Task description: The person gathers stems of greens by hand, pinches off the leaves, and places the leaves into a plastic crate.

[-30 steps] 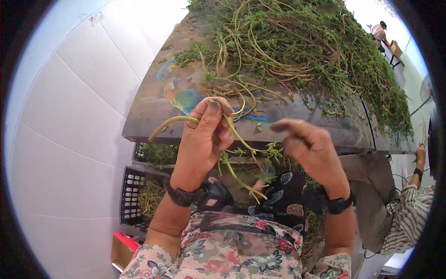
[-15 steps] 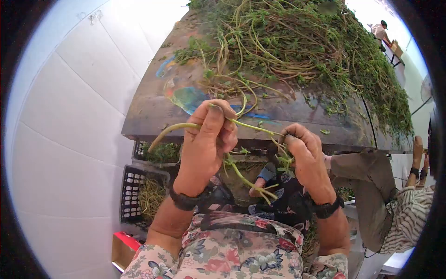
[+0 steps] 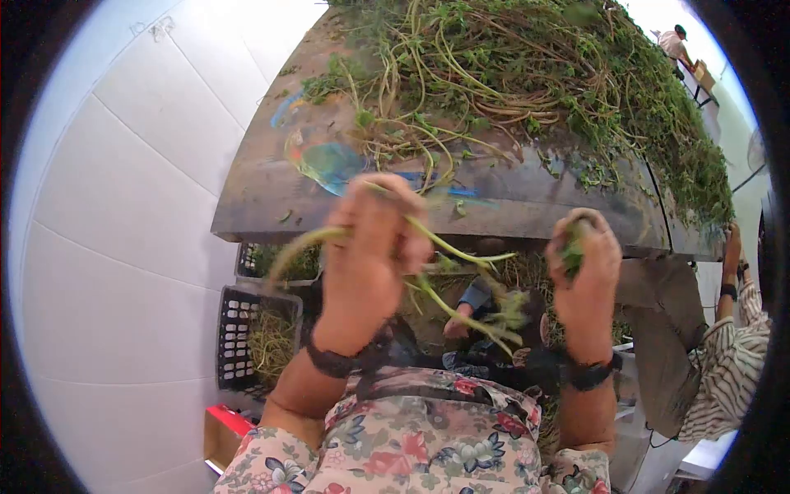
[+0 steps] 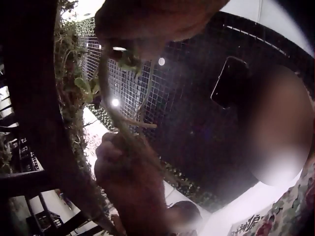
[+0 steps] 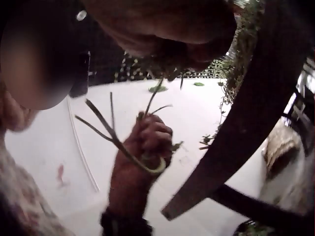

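In the head view the left hand (image 3: pixel 370 255) pinches several green stems (image 3: pixel 462 251) between thumb and fingers, over the table's near edge. One thick stem (image 3: pixel 306 240) curves out to the left; others fork to the right and downward. Apart from it, to the right, the right hand (image 3: pixel 587 276) curls round a small bunch of green leaves (image 3: pixel 573 251). In the right wrist view the left hand (image 5: pixel 147 147) shows closed round the forked stems (image 5: pixel 115 140). Both hands are somewhat blurred in the head view.
A large heap of leafy stems (image 3: pixel 527 90) covers the back of the dark table (image 3: pixel 271 189). Black crates (image 3: pixel 234 337) with plant matter stand below at left, near a red-edged box (image 3: pixel 226 428). Another person's striped sleeve (image 3: pixel 724 379) is at right.
The right hand came onto the stems' right end, then moved away to the right with leaves in its fingers. The left hand has kept its grip on the stems, nearly in place.
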{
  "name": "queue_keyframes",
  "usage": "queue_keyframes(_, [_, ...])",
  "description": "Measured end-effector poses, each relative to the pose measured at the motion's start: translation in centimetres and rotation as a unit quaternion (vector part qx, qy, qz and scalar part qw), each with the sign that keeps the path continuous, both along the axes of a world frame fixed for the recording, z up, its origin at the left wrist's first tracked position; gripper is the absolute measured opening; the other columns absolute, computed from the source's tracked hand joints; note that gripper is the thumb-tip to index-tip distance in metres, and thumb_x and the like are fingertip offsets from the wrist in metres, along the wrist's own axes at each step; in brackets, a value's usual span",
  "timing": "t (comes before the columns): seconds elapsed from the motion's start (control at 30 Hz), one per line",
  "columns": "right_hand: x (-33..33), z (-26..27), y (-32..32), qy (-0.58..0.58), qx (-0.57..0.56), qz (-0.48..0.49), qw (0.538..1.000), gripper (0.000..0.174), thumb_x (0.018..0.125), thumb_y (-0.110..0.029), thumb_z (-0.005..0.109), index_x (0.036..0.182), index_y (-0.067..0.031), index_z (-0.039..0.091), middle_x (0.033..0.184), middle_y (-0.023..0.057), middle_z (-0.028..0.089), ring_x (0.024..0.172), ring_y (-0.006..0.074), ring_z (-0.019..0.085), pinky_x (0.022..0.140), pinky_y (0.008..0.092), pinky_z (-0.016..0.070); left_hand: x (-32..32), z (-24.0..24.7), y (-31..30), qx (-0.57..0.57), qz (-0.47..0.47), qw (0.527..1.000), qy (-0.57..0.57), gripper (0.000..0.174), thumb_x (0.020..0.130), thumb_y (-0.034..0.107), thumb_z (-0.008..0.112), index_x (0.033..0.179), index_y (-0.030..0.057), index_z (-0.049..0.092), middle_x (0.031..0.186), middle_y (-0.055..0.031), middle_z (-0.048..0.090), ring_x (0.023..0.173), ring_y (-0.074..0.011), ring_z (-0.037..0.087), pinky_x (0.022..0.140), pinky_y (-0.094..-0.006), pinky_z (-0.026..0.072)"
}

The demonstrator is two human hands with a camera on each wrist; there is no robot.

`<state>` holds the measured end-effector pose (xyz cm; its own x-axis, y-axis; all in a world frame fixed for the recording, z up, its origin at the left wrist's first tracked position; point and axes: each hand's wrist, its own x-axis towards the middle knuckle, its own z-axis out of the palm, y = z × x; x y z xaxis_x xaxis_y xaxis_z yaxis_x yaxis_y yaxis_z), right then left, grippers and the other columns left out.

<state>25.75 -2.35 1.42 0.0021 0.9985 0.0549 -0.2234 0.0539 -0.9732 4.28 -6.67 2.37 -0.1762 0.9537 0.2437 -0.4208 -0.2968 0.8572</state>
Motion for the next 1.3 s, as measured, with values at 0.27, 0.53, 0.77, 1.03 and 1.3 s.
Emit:
queue_keyframes(0.27, [4.3,-1.4,0.2,0.269,-0.081,0.143,0.949,0.020,0.082,-0.003,0.043,0.101,-0.0043,0.051,0.086,0.0075,0.056,0.066,0.0134,0.054,0.038,0.0176,0.0347,-1.5,-0.4,0.7,0.020,-0.009,0.999,-0.033,0.022,0.093,0.028,0.045,0.091,0.0069,0.050,0.071,-0.0017,0.046,0.058,-0.0096,0.044,0.047,-0.0215,0.0368])
queue_keyframes(0.53, [-2.7,-0.5,-2.1,-0.288,0.187,0.181,0.921,0.026,0.072,-0.007,0.061,0.097,0.0006,0.059,0.078,0.0135,0.059,0.074,0.0233,0.060,0.070,0.0339,0.0465,-0.3,0.0,0.2,-0.002,0.007,1.000,-0.029,0.024,0.092,0.027,0.050,0.091,0.0035,0.053,0.070,-0.0020,0.049,0.060,-0.0087,0.047,0.051,-0.0225,0.0391])
queue_keyframes(0.77, [-4.0,-0.9,-2.3,-0.316,0.263,0.240,0.879,0.018,0.072,-0.002,0.056,0.090,-0.0007,0.056,0.074,0.0179,0.055,0.069,0.0353,0.057,0.058,0.0399,0.0461,-0.6,0.5,0.1,0.007,-0.014,0.995,-0.102,0.028,0.094,0.035,0.039,0.084,0.0094,0.045,0.069,-0.0020,0.048,0.066,-0.0167,0.049,0.071,-0.0355,0.0454])
queue_keyframes(1.03, [-4.9,2.2,-1.3,-0.290,0.149,0.179,0.928,0.016,0.076,-0.004,0.043,0.082,0.0040,0.056,0.063,0.0164,0.053,0.054,0.0242,0.058,0.051,0.0338,0.0446,-0.2,0.8,-0.7,0.013,-0.139,0.978,-0.153,0.028,0.092,0.035,0.045,0.085,0.0086,0.044,0.056,0.0023,0.031,0.045,-0.0064,0.027,0.043,-0.0226,0.0237])
queue_keyframes(1.3, [-1.7,3.0,4.9,-0.277,0.152,0.039,0.948,0.019,0.078,-0.007,0.040,0.084,0.0027,0.055,0.069,0.0114,0.055,0.061,0.0161,0.050,0.059,0.0288,0.0425,-5.0,1.7,0.0,-0.043,0.002,0.980,-0.192,0.018,0.094,0.028,0.043,0.084,0.0134,0.045,0.059,0.0050,0.032,0.044,-0.0036,0.025,0.038,-0.0199,0.0201])
